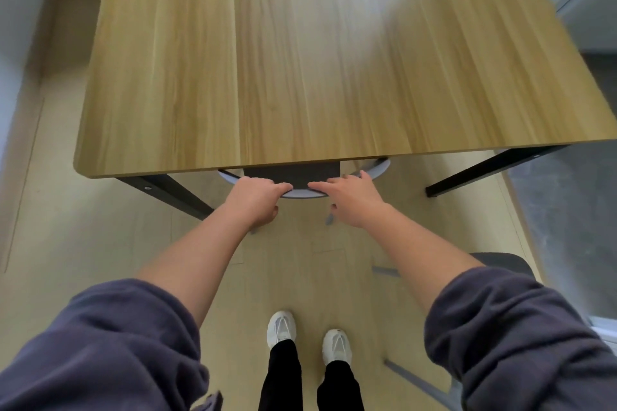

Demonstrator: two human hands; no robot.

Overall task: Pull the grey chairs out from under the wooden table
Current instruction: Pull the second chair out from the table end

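Note:
A grey chair [302, 193] is tucked under the near edge of the wooden table [300, 60]; only its curved pale backrest rim and a dark seat patch show. My left hand [257, 198] curls over the backrest's left part, fingers wrapped on the rim. On the right part rests my right hand [352, 198], fingers laid over the rim and thumb below. A second grey chair [500, 262] stands out on the floor at my right, partly hidden by my right sleeve.
Black table legs slant down at the left [173, 192] and right [484, 172]. My white shoes [309, 337] stand on pale wood floor behind the chair. A wall runs along the left, and a grey carpet strip [567, 227] lies at the right.

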